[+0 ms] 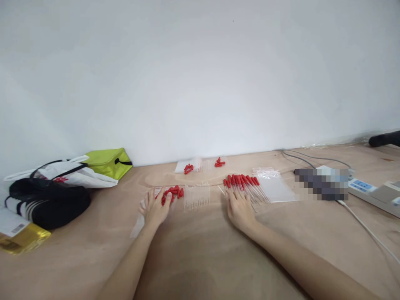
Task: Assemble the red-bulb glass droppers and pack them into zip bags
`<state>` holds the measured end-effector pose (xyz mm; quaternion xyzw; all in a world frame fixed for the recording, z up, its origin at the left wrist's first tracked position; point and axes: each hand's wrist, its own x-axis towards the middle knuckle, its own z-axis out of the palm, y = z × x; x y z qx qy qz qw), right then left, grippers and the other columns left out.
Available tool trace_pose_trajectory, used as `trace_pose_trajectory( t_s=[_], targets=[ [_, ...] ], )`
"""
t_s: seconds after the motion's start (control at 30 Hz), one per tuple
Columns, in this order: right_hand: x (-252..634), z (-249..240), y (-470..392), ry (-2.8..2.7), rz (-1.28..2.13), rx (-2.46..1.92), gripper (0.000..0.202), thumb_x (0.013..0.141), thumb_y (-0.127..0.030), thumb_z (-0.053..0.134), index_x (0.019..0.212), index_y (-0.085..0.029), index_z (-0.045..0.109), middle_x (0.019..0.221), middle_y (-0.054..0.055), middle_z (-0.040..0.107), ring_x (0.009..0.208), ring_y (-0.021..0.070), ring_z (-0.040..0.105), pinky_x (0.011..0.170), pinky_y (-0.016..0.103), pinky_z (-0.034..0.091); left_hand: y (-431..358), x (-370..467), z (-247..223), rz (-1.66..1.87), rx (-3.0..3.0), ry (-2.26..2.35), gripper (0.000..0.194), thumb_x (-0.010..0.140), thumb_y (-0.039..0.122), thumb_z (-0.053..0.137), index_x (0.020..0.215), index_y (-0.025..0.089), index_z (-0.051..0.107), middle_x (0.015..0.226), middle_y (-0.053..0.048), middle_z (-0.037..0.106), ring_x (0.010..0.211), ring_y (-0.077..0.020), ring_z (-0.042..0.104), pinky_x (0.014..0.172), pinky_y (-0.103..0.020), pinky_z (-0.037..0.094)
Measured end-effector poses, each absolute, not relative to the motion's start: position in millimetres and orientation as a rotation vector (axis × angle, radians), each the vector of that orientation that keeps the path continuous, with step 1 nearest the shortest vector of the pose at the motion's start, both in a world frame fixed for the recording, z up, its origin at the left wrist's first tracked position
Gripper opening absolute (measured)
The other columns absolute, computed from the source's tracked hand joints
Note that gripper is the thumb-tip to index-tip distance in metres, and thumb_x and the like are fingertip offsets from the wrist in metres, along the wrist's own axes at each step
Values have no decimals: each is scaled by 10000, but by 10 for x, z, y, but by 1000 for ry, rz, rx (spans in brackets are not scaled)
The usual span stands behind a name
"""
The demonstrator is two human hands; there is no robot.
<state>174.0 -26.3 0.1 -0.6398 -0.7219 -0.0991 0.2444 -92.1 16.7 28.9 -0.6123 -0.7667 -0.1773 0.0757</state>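
Observation:
My left hand (156,210) rests at the pile of red rubber dropper bulbs (177,191), thumb and fingers apart. Part of the pile and a clear plastic bag (136,227) are covered by it. Lying flat, my right hand (239,208) touches the lower ends of a row of glass droppers with red bulbs (240,180). Its fingers are stretched out, and some glass stems are hidden beneath. Between my hands, thin glass tubes (196,196) lie side by side on the wooden table (193,250).
Small bags with red bulbs (188,168) and more red bulbs (219,162) lie near the wall. Clear zip bags (275,187) sit right of the droppers. A black bag (62,204) and green bag (109,162) stand left; a power strip (362,185) and cables lie right.

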Motion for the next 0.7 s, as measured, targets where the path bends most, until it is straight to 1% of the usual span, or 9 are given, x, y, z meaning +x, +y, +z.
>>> trace_pose_trajectory(
  t_s=[0.03, 0.1, 0.17, 0.27, 0.33, 0.47, 0.53, 0.7],
  targets=[
    [1833, -61, -315, -1961, -324, -1684, 333, 811, -137, 337, 1084, -118, 526, 848, 125, 599, 804, 237, 505, 693, 346, 297, 237, -980, 286, -470, -1872, -2348, 420, 869, 441, 322, 1239, 294, 456, 1359, -106, 350, 1258, -339, 252, 924, -611, 207],
    [1998, -161, -396, -1945, -374, -1580, 317, 827, -152, 323, 1066, -137, 530, 814, 100, 584, 782, 219, 492, 690, 335, 309, 348, -1051, 260, -398, -1992, -2335, 423, 874, 444, 299, 1250, 309, 439, 1359, -92, 360, 1264, -345, 240, 925, -625, 188],
    [2114, -218, -440, -1928, -372, -1505, 299, 834, -166, 321, 1050, -149, 527, 797, 84, 567, 762, 206, 483, 678, 323, 323, 408, -1063, 225, -385, -2107, -2260, 414, 875, 429, 302, 1243, 309, 448, 1332, -81, 405, 1244, -335, 287, 928, -606, 212],
    [2174, -241, -447, -1898, -337, -1447, 277, 838, -182, 329, 1036, -153, 521, 778, 74, 547, 737, 199, 474, 652, 314, 342, 416, -1008, 183, -421, -2200, -2153, 401, 870, 406, 330, 1233, 296, 461, 1282, -61, 465, 1201, -284, 362, 951, -506, 272],
    [2160, -239, -433, -1896, -305, -1427, 270, 839, -186, 333, 1030, -150, 520, 773, 74, 539, 735, 200, 472, 643, 314, 353, 392, -953, 166, -460, -2237, -2089, 403, 868, 393, 342, 1228, 263, 468, 1256, -61, 486, 1179, -254, 386, 962, -439, 292],
    [2122, -245, -410, -1929, -237, -1392, 268, 840, -181, 329, 1018, -146, 527, 781, 78, 532, 747, 200, 473, 643, 312, 370, 331, -824, 117, -538, -2316, -1978, 380, 869, 352, 353, 1197, 215, 486, 1220, -54, 508, 1127, -214, 430, 966, -362, 312],
    [2125, -256, -405, -1933, -220, -1385, 266, 839, -178, 331, 1004, -141, 537, 769, 77, 528, 743, 197, 470, 640, 308, 376, 303, -736, 76, -580, -2340, -1937, 374, 866, 341, 364, 1192, 202, 485, 1211, -58, 508, 1120, -212, 431, 966, -353, 316],
    [2141, -260, -401, -1947, -223, -1392, 272, 832, -159, 337, 978, -139, 566, 765, 79, 526, 744, 194, 467, 639, 299, 376, 238, -467, -33, -674, -2340, -1891, 400, 850, 333, 399, 1212, 173, 453, 1223, -99, 472, 1140, -239, 404, 962, -395, 317]
  ],
)
